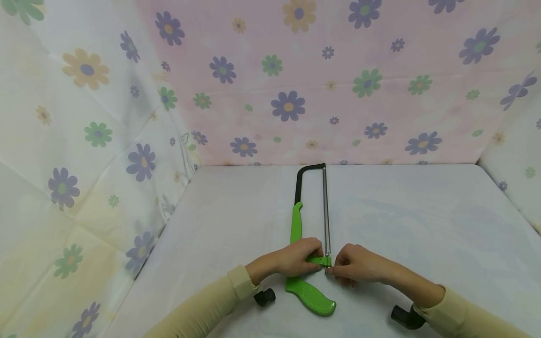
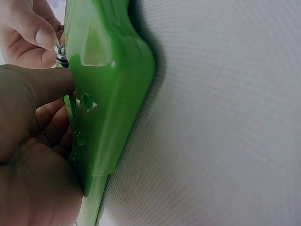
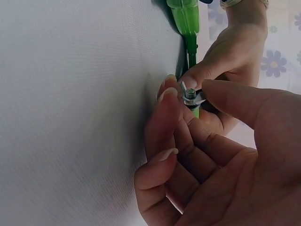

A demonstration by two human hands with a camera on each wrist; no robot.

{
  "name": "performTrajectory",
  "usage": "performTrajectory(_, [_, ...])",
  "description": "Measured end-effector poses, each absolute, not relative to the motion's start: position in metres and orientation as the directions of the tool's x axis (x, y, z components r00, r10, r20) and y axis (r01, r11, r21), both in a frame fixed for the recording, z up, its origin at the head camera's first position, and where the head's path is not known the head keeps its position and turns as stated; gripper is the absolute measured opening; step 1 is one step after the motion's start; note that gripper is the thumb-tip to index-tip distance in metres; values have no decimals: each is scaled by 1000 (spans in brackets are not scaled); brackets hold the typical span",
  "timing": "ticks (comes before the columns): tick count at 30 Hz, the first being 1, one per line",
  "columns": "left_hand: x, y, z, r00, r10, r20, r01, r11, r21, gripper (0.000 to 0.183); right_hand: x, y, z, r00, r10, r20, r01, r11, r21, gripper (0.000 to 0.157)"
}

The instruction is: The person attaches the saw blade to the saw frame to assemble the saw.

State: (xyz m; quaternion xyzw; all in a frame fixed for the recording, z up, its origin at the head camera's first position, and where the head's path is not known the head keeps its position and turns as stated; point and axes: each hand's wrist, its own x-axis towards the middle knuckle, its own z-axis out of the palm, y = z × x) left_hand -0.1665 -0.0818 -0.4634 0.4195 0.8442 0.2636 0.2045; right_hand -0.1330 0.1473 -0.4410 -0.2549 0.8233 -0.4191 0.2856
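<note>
A hacksaw (image 1: pixel 296 223) lies flat on the white table, its green handle (image 1: pixel 314 299) toward me and its black front end (image 1: pixel 298 185) pointing away. The blade (image 1: pixel 326 211) runs along its right side. My left hand (image 1: pixel 297 258) reaches over the frame and grips the green crosspiece (image 1: pixel 320 261) at the blade's near end. Thumb and fingertips of my right hand (image 1: pixel 361 264) pinch the metal wing nut (image 3: pixel 200 98) there. A threaded bolt end (image 3: pixel 190 93) sticks out of the nut. In the left wrist view, the left thumb (image 2: pixel 54 84) presses the green frame.
The white tabletop (image 1: pixel 422 225) spreads to both sides of the saw. Flowered cloth (image 1: pixel 253 84) hangs behind it and along the left and right. Black devices (image 1: pixel 265 297) are worn at both wrists.
</note>
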Motion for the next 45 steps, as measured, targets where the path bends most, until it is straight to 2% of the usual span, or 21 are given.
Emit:
performTrajectory(11, [-166, -81, -463, -574, 810, -122, 600, 517, 610, 12, -134, 151, -443, -721, -651, -237, -212, 533, -819, 22])
performTrajectory(23, [-167, -81, -465, -575, 808, -128, 591, 518, 618, 12, -133, 147, -446, -692, -676, -254, -170, 494, -853, 19])
performTrajectory(31, [-167, -81, -464, -572, 809, -135, 580, 515, 631, 11, -133, 146, -446, -704, -651, -283, -126, 507, -853, 37])
performTrajectory(45, [-167, -81, -462, -562, 817, -130, 589, 505, 631, 12, -132, 141, -443, -728, -616, -302, -97, 529, -843, 38])
